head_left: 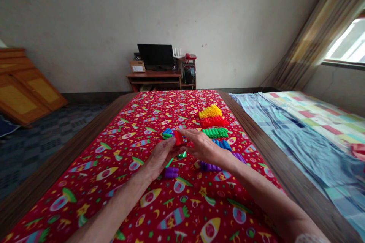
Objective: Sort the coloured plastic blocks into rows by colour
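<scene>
A small red plastic tube-like piece (178,138) is held between my two hands just above the cloth. My left hand (159,158) pinches it from the left with thumb and fingers. From the right, my right hand (201,145) closes its fingertips on the same piece. Under and around the hands lie blue tubes (167,131), green tubes (167,136) and purple tubes (171,173). Beyond my right hand, tubes are sorted by colour: yellow (211,111), red (214,122), green (215,133), blue (224,144) and purple (209,166). My hands partly cover the nearer groups.
A red patterned cloth (114,182) covers the middle of the long table, with wooden edges (253,136) on both sides. A bed (322,140) adjoins on the right. At the far wall stands a desk (156,76) with a monitor (156,56). A wooden cabinet (31,87) is at left.
</scene>
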Tool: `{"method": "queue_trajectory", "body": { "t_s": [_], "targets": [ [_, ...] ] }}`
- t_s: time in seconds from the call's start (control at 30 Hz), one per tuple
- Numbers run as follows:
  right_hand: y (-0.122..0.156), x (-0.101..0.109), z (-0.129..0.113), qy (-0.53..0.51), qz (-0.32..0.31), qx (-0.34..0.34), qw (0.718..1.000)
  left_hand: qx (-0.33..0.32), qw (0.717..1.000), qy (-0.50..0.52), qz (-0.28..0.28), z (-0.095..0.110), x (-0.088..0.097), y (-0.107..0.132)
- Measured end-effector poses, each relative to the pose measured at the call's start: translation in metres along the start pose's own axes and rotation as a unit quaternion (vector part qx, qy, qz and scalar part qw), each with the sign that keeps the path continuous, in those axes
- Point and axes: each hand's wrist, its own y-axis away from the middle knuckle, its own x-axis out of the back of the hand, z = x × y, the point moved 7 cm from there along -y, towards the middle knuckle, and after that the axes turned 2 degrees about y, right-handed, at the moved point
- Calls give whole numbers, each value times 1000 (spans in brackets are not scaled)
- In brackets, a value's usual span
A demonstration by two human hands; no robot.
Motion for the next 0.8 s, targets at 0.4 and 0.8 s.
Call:
{"method": "queue_trajectory", "body": {
  "t_s": [0.4,0.8],
  "targets": [
    [17,86,59,118,133,-90,980,-83,983,-165,-14,13,14,-8],
    [93,92,220,256,13,-356,899,-119,959,-252,53,35,59,-19]
  ]
}}
